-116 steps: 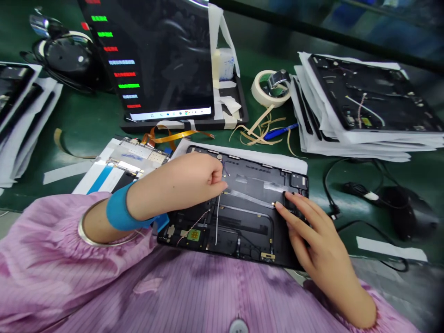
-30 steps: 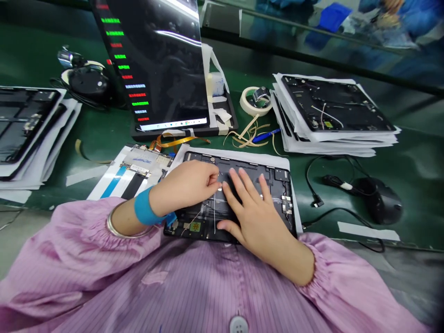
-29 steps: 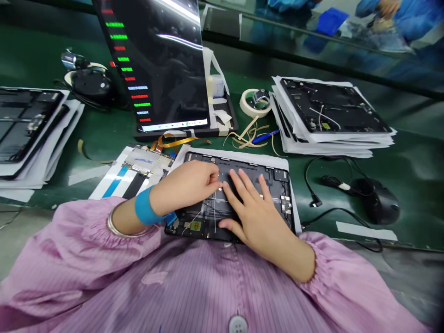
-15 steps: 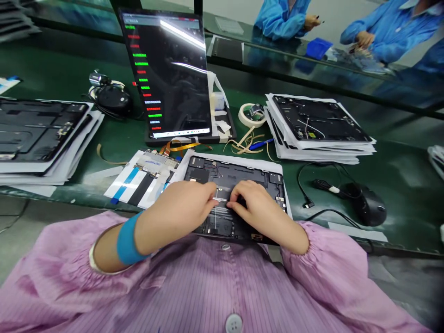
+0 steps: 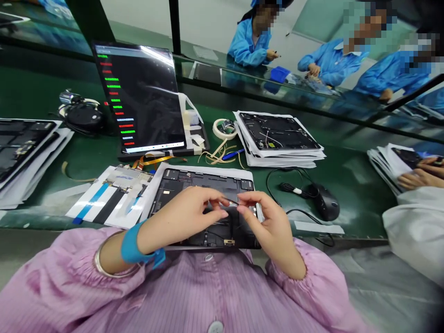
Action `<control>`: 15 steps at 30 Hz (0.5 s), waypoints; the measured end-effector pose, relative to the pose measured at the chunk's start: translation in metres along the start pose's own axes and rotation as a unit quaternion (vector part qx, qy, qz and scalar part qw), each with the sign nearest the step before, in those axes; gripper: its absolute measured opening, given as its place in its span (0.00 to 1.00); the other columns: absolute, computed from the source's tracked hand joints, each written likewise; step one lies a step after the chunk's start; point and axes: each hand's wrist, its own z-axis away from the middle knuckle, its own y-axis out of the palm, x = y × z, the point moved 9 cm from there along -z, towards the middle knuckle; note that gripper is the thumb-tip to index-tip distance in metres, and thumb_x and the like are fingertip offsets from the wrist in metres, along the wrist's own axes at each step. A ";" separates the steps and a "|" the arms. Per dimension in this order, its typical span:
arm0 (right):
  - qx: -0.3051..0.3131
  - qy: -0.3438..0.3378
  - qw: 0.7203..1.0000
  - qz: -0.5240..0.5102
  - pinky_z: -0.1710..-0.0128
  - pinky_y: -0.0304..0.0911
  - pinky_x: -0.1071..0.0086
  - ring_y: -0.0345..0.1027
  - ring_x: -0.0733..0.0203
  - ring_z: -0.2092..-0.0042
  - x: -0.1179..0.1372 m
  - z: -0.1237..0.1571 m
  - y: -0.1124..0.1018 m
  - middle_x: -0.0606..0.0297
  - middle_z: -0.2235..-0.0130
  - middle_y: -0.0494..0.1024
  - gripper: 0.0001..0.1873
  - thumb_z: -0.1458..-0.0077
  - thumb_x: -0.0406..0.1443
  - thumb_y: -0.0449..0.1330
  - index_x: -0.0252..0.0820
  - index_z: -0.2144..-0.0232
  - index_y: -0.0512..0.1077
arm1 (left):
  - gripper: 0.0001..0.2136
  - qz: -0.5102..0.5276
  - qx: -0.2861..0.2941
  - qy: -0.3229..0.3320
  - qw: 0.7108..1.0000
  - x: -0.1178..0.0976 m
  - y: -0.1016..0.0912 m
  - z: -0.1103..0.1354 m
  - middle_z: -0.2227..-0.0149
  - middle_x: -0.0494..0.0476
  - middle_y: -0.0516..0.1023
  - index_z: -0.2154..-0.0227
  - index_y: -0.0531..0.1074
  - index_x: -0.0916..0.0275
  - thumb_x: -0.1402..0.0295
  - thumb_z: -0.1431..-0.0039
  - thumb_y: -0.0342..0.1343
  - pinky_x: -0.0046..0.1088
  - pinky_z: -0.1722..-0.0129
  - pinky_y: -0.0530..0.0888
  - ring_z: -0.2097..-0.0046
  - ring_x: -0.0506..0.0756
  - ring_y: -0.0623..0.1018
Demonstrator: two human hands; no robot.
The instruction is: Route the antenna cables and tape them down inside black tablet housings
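Open tablet housing [image 5: 208, 178] with a strip being handled above it. The housing is lying on white paper [image 5: 239, 174] at the near side of the green bench [image 5: 350, 180]; a striped smock [image 5: 194, 286] is nearly meeting its near edge. Over its middle, the right hand [image 5: 265, 217] is pinching the right end of a thin dark strip [image 5: 231, 200], thumb and forefinger almost together. The left hand [image 5: 194, 208] is curling half open at the other end, thumb standing apart from forefinger; whether it is gripping the strip is not showing from where I am standing. Hazards, as I am judging them: so small a pinch is inviting a slip, dropping the strip among the fittings; uneven pulling would be risking a crease. The blue wristband [image 5: 133, 243] is trailing a loose end that could be snagging the housing's near left corner. A circuit board [image 5: 126, 177] is lying just left, where a nudge could be straining its orange flex cable [image 5: 157, 161].
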 end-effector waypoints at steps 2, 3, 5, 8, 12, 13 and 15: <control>0.001 0.010 1.000 -0.021 0.60 0.63 0.73 0.68 0.66 0.61 -0.004 0.003 0.002 0.70 0.63 0.74 0.07 0.43 0.32 0.58 0.47 0.60 0.68 | 0.08 0.028 -0.039 0.007 0.999 -0.004 -0.004 -0.002 0.67 0.48 0.78 0.62 0.77 0.55 0.65 0.43 0.54 0.25 0.70 0.67 0.69 0.50 0.73; 0.001 0.016 0.999 -0.033 0.60 0.63 0.73 0.68 0.66 0.62 -0.006 0.004 0.002 0.70 0.64 0.74 0.06 0.43 0.32 0.58 0.47 0.61 0.67 | 0.07 0.037 -0.055 0.015 0.998 -0.008 -0.005 -0.002 0.67 0.48 0.78 0.64 0.77 0.55 0.65 0.43 0.55 0.24 0.70 0.67 0.68 0.50 0.73; -0.006 0.024 0.999 -0.047 0.61 0.64 0.73 0.69 0.66 0.62 -0.008 0.005 0.002 0.70 0.65 0.73 0.06 0.43 0.33 0.58 0.46 0.63 0.66 | 0.05 0.036 -0.080 0.039 0.995 -0.019 -0.003 -0.004 0.67 0.49 0.77 0.68 0.77 0.58 0.67 0.44 0.56 0.25 0.68 0.68 0.66 0.50 0.73; -0.028 0.003 0.999 -0.026 0.59 0.63 0.71 0.67 0.64 0.60 -0.001 0.007 -0.012 0.67 0.63 0.72 0.09 0.46 0.34 0.60 0.45 0.62 0.65 | 0.05 0.060 -0.070 0.034 0.995 -0.027 0.006 -0.007 0.64 0.52 0.76 0.68 0.73 0.61 0.66 0.42 0.54 0.24 0.70 0.69 0.71 0.48 0.74; -0.008 0.011 1.000 -0.009 0.64 0.62 0.70 0.66 0.64 0.65 0.006 0.004 -0.032 0.68 0.67 0.72 0.07 0.47 0.36 0.60 0.43 0.64 0.67 | 0.05 0.118 0.034 -0.019 0.992 -0.025 0.031 -0.010 0.70 0.50 0.76 0.65 0.68 0.61 0.66 0.39 0.50 0.22 0.75 0.71 0.73 0.49 0.77; 0.023 0.037 0.999 -0.014 0.67 0.61 0.71 0.65 0.65 0.68 0.002 0.003 -0.032 0.69 0.70 0.72 0.05 0.46 0.36 0.60 0.43 0.66 0.68 | 0.04 0.113 0.039 -0.012 0.993 -0.026 0.033 -0.011 0.70 0.50 0.76 0.66 0.68 0.60 0.67 0.40 0.51 0.23 0.72 0.72 0.70 0.50 0.78; 0.104 0.101 0.988 -0.045 0.71 0.60 0.72 0.65 0.66 0.71 -0.009 0.004 -0.024 0.69 0.73 0.72 0.06 0.45 0.38 0.59 0.41 0.70 0.68 | 0.03 0.100 0.025 0.008 0.995 -0.028 0.031 -0.012 0.69 0.50 0.77 0.64 0.67 0.60 0.71 0.42 0.53 0.23 0.68 0.72 0.67 0.50 0.78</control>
